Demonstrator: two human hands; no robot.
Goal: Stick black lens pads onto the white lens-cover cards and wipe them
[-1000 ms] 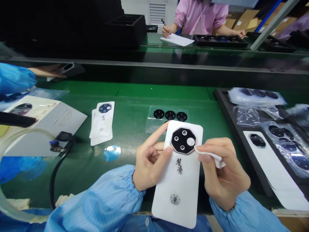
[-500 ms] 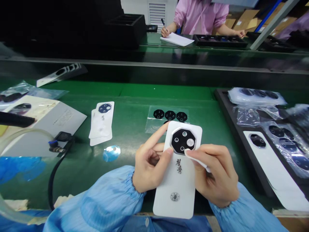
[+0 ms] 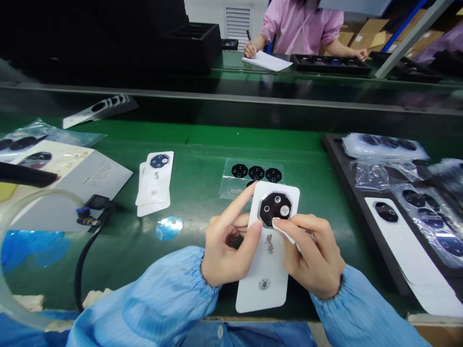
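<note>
A white phone back cover [image 3: 265,262] with a black octagonal camera lens plate [image 3: 274,206] at its top is tilted up in front of me. My left hand [image 3: 231,241] grips it by its left side, thumb on the front and index finger along the upper edge. Pinched in my right hand [image 3: 314,250] is a small white cloth [image 3: 285,231], its tip pressed on the lower edge of the lens plate. Behind the cover, a clear sheet [image 3: 228,190] carries several black octagonal lens plates [image 3: 256,172], one partly hidden.
White back covers [image 3: 155,180] lie stacked at left, near a blue film piece [image 3: 169,228] and a white box-shaped fixture [image 3: 72,183] with a hose. At right, a black tray [image 3: 365,217] holds covers and bagged lens plates. Across the bench, a person in pink [image 3: 302,29] writes.
The cloth in my right hand has slid left along the lens plate's lower edge. The cover's bottom end has risen slightly and shifted right. The view has moved a little.
</note>
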